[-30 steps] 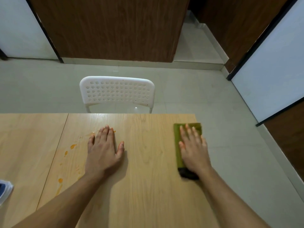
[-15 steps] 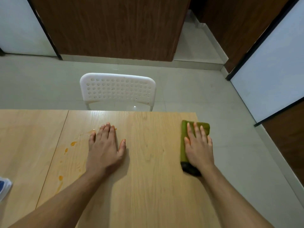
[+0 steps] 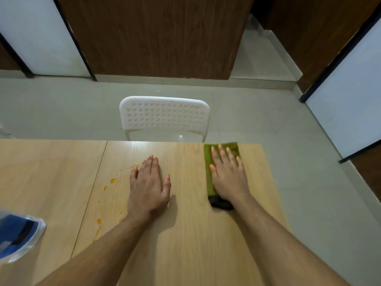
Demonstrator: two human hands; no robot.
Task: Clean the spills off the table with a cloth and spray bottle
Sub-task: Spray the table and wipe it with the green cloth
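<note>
From my remote seat I judge the job barely begun. The orange spills (image 3: 113,180) are unwiped on the table (image 3: 185,244): a trail of drops and smears running from about 11 o'clock of the left hand (image 3: 147,188) down to 7 o'clock of it, close to the seam between the two tabletop panels. None of that trail looks touched, so nearly all the wiping is left, and I see no sign that it has been sprayed.

The cloth (image 3: 209,172) is folded into a narrow green strip with a dark end toward me. It lies near the far right corner of the table, at 3 o'clock of the left hand and well apart from the spills. Its long axis runs from 12 to 6 o'clock, far edge of the table to near, with the green end reaching almost to the far edge.

My right hand (image 3: 228,176) lies flat on the cloth, fingers straight and slightly spread, pressing it down, not pinching it. The left hand lies flat on bare wood, fingers straight and together, thumb out, holding nothing; the nearest drops are just beside its little finger.

At the frame's lower left edge, around 8 o'clock, a clear and blue object (image 3: 18,236) shows. I take it for the spray bottle, but too little of it is visible to be sure.

A white chair (image 3: 165,116) stands beyond the far edge.
</note>
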